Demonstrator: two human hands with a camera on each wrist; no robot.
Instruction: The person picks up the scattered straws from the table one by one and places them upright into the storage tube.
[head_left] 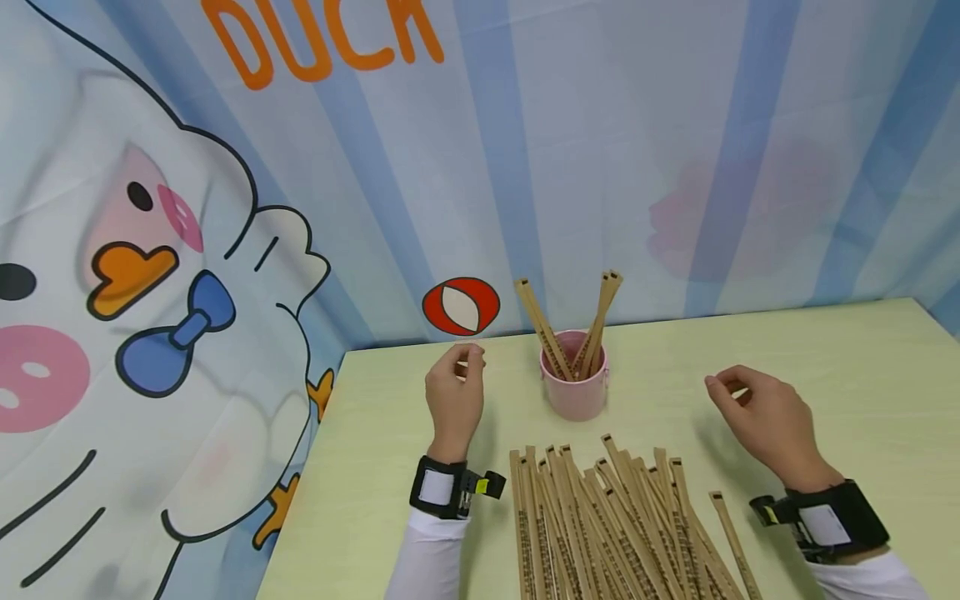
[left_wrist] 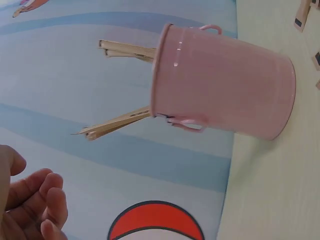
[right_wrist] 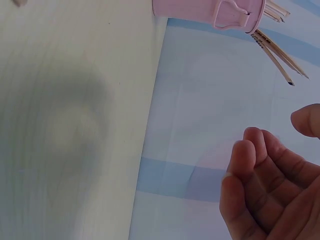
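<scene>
A small pink bucket (head_left: 576, 397) with little side handles stands upright near the back of the table. Slim brown sticks (head_left: 542, 325) with dark print, like paper-wrapped chopsticks, lean out of it in two bunches. My left hand (head_left: 456, 398) hovers left of the bucket, fingers loosely curled and holding nothing. To the bucket's right, my right hand (head_left: 768, 425) is raised over the table with a gap between thumb and fingers, also holding nothing. In the left wrist view the bucket (left_wrist: 220, 82) appears sideways, apart from the fingers (left_wrist: 52, 197).
A wide pile of the same brown sticks (head_left: 600, 533) lies in front of the bucket, with one stick (head_left: 735, 546) apart at its right. Behind the pale table (head_left: 862, 375) hangs a blue-striped backdrop (head_left: 600, 150) printed with a duck and a red-and-white ball.
</scene>
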